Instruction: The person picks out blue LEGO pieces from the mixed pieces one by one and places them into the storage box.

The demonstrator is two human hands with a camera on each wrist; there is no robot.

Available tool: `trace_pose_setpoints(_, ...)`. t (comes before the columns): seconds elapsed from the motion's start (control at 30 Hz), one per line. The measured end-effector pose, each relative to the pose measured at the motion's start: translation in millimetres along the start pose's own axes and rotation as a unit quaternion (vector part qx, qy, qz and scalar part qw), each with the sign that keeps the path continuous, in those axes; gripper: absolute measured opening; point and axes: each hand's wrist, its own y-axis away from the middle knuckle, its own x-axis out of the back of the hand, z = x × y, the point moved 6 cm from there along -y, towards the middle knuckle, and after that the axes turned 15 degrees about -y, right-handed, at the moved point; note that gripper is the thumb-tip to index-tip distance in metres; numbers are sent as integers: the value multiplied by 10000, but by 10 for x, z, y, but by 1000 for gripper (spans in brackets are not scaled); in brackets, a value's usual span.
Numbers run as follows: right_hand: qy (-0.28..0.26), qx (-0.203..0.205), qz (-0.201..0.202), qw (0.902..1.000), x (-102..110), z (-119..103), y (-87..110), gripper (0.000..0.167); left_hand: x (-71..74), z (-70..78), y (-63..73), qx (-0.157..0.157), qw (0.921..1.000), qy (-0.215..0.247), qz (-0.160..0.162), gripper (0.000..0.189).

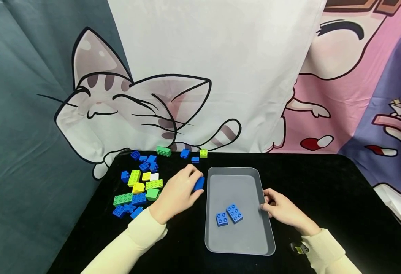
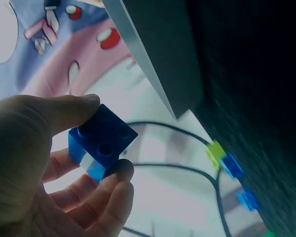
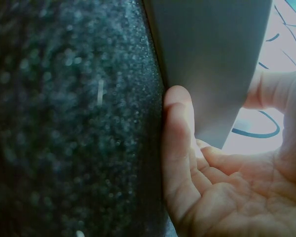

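Left of the grey tray (image 1: 236, 241), my left hand (image 1: 177, 193) pinches a blue building block (image 1: 199, 184) between thumb and fingers. In the left wrist view, studs show on the face of this blue block (image 2: 106, 133). On the tray's right side, my right hand (image 1: 284, 208) grips the rim. Its thumb is over the edge and its fingers lie against the outer wall, as the right wrist view also shows. Two blue blocks lie inside the tray, a smaller one (image 1: 221, 219) and a longer one (image 1: 234, 213), both studs up.
Several loose blocks lie left on the black table (image 1: 309, 175), among them a green block (image 1: 123, 199), a yellow block (image 1: 138, 188) and a white block (image 1: 154, 176). Near the back edge sit a lime block (image 1: 203, 153) and a blue block (image 1: 184, 153). A printed curtain (image 1: 221, 45) hangs behind.
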Motion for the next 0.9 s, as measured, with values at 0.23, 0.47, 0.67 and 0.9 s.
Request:
trace_pose_setpoints(0.23, 72, -39, 14, 10000, 3, 0, -4, 31, 47, 318, -32, -429, 9991, 1, 13, 40)
trace_pose_setpoints(0.47, 67, -45, 16, 10000, 6, -12, 4, 31, 127, 596, -28, -735, 9971, 182, -128, 39)
trace_pose_setpoints(0.67, 43, -5, 34, 10000, 8, -5, 11, 30, 173, 784, -28, -977, 9950, 190, -28, 40)
trace_pose_setpoints(0.9, 60, -48, 31, 10000, 5, 14, 5, 32, 145, 922, -16, -1176, 9927, 254, -7, 49)
